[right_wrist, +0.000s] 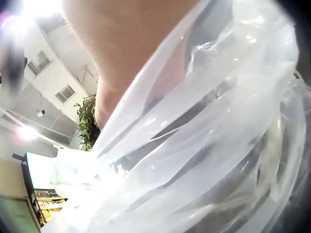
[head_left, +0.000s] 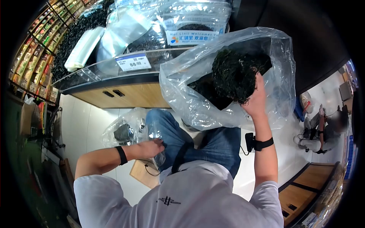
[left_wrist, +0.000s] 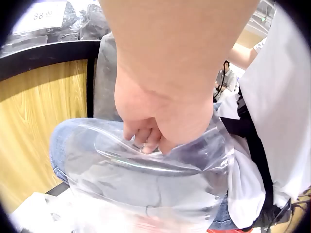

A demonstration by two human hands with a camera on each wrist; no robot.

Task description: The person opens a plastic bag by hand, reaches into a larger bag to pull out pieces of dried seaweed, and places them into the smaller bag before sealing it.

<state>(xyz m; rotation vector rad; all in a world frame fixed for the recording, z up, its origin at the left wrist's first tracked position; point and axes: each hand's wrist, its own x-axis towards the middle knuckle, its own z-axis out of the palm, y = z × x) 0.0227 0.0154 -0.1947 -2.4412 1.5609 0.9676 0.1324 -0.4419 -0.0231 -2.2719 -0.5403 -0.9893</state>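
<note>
In the head view my right hand (head_left: 257, 99) grips a large clump of dark, frilly dried seaweed (head_left: 234, 74). It holds the clump over the mouth of a big clear plastic bag (head_left: 171, 81), with more dark pieces beneath. Film from that bag (right_wrist: 194, 160) covers most of the right wrist view and veils the fingers. Down by my left knee, my left hand (head_left: 151, 148) pinches the rim of a smaller clear bag (left_wrist: 146, 179), fingers curled over its edge in the left wrist view. A dark lump (head_left: 123, 133) shows inside clear plastic beside that knee.
A display counter (head_left: 133, 93) with a price tag (head_left: 133, 63) and dark dried goods (head_left: 72, 49) stands in front. A roll of plastic bags (head_left: 84, 49) lies on it. A small wooden box (head_left: 142, 173) is at lower left. Another person (head_left: 323, 127) is at far right.
</note>
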